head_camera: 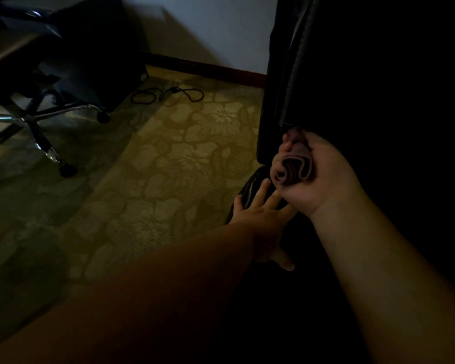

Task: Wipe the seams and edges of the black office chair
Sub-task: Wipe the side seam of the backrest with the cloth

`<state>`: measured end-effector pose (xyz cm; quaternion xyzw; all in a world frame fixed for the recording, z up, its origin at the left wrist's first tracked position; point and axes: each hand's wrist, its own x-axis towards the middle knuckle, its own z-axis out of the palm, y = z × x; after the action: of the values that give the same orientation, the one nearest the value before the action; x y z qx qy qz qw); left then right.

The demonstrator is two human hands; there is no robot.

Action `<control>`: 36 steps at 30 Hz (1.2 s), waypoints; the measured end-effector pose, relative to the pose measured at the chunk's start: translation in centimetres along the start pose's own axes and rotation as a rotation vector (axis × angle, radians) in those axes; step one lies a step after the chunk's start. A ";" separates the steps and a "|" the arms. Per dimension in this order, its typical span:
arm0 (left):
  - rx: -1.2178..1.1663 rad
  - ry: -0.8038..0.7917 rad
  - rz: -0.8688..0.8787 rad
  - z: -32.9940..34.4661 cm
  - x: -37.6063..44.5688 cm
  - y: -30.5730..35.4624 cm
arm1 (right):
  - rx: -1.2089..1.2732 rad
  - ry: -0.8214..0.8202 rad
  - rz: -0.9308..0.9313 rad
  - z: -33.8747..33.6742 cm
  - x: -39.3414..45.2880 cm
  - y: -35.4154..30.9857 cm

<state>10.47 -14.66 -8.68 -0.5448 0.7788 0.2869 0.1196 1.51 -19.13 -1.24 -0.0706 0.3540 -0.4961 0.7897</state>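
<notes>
Gripped in right hand (318,174): a rolled dark cloth (293,170), fingers curled fully round it, spiral end of the roll facing the camera, far end pushed up against the lower edge of the backrest. Left hand (260,219) not gripping anything: fingers straight and spread, laid flat on the rounded front-left edge of the seat, thumb splayed toward the camera.

Black office chair (365,88): fills the right side of the view. Backrest upright, glossy folds and a vertical seam visible along its left edge; remainder lost in shadow. Seat edge curving below the backrest, beneath both hands. Detail of the seat surface too dark to judge.

Carpet (155,166): yellow-green, floral pattern, covering the floor from left to centre.

Right forearm: entering from lower right, rising steeply to the wrist, wrist bent so the fist points toward the backrest. Left forearm: entering from lower left, extended nearly straight, passing under the right wrist.

Second chair (37,114): upper left, chrome star base with black castors, well apart from both hands. Dark cabinet-like block (103,48) behind it, against the wall.

Wall (208,30): pale, with dark red skirting board (208,69) along its foot.

Black cable (168,95): looped loosely on the carpet near the skirting, between the dark block and the black office chair.
</notes>
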 end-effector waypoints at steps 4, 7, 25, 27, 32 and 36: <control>-0.014 -0.004 0.004 -0.2 0.0 0.1 | -0.103 -0.073 0.052 -0.3 -0.3 -0.4; -0.012 0.002 0.002 -0.1 0.1 0.0 | -0.082 0.027 0.046 -0.2 0.0 -0.4; -0.015 -0.001 0.013 -0.1 -0.2 0.0 | 0.004 -0.076 0.165 0.8 0.4 -0.5; -0.020 -0.007 0.018 -0.2 -0.4 0.1 | 0.014 -0.139 0.181 0.7 0.0 -0.3; -0.006 -0.006 0.011 -0.2 -0.3 0.0 | 0.088 -0.097 0.115 1.2 0.3 0.4; -0.024 -0.025 0.015 -0.4 -0.5 0.1 | 0.027 -0.120 0.132 0.4 0.3 0.4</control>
<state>10.57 -14.52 -8.04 -0.5368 0.7777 0.3040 0.1208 2.10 -19.31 -1.33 -0.0661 0.3034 -0.4428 0.8412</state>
